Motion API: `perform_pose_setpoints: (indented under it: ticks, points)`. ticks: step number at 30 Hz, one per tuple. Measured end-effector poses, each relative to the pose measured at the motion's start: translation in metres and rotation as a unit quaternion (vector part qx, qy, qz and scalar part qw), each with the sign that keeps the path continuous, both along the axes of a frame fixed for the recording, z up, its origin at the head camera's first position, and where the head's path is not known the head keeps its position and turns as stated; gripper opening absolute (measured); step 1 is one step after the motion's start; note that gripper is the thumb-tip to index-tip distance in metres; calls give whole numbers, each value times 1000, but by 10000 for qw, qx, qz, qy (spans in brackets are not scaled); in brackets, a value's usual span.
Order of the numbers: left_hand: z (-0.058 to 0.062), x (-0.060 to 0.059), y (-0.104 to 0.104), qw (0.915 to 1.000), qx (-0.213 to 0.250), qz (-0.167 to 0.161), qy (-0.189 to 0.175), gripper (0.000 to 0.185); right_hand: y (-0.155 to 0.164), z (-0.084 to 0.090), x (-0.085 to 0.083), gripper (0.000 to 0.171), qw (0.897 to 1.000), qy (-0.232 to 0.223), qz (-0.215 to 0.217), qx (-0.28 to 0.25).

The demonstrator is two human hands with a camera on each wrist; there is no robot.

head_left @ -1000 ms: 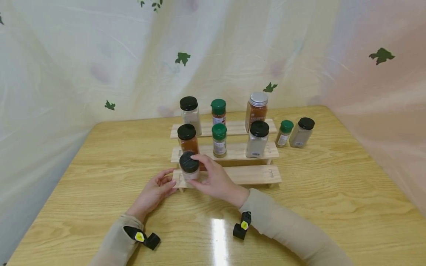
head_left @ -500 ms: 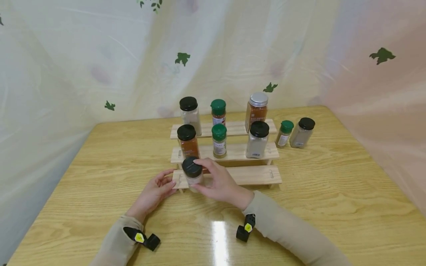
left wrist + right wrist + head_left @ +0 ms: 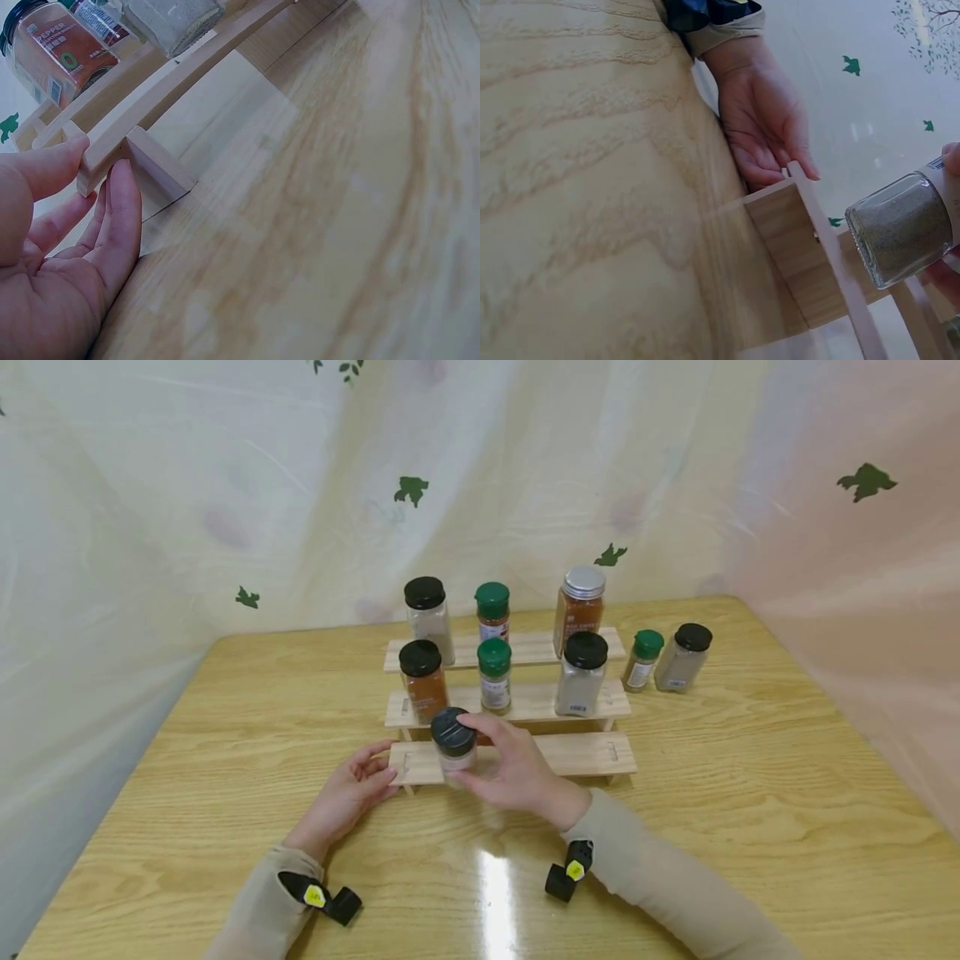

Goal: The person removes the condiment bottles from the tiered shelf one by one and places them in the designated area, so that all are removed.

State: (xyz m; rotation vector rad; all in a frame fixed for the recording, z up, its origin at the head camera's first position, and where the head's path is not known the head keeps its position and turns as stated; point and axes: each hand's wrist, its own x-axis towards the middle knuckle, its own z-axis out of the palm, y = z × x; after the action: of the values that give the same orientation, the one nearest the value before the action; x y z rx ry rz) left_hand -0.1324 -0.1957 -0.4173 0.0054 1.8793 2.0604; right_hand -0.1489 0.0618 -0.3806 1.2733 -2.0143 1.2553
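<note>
1. Now, the right hand (image 3: 517,768) has its grip curled round a small black-lidded spice jar (image 3: 454,745), fingers wrapped on the glass body so the lid stays clear.
2. The jar is lifted just above the lowest step of the wooden rack (image 3: 570,753), near its left end; in the right wrist view its base (image 3: 900,232) hangs clear of the plank, tilted a little.
3. The left hand (image 3: 348,793) lies relaxed on the table (image 3: 225,735), fingers spread and straight, fingertips (image 3: 124,187) touching the rack's left end, seemingly to brace it against sliding.
4. Higher steps carry jars in rows: a red-filled one (image 3: 422,679) and a green-lidded one (image 3: 494,675) on the middle step, so the bottom step is the free spot.
5. Two more jars (image 3: 663,660) wait on the table to the right of the rack.
</note>
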Motion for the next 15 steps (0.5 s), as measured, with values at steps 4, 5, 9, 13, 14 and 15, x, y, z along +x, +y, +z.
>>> perform_pose_setpoints:
  ticks: [4, 5, 9, 13, 14, 15]
  points:
    - [0, 1, 0, 10000, -43, -21, -12, 56, 7, 3, -2, 70, 9991, 376, 31, -180]
    - [1, 1, 0, 10000, -53, -26, -13, 56, 10, 3, -3, 68, 9985, 503, 28, -231]
    - [1, 1, 0, 10000, -46, -27, -11, 56, 19, 7, -4, 59, 9961, 777, 73, -409]
    - [1, 0, 0, 10000, -26, -21, 9, 56, 27, 12, -5, 54, 9960, 763, 147, -440]
    - [1, 0, -1, 10000, -21, -21, 10, 56, 28, 13, -5, 54, 9960, 763, 170, -422]
    - [1, 0, -1, 10000, -27, -20, 4, 56, 29, 14, -5, 54, 9959, 785, 195, -403]
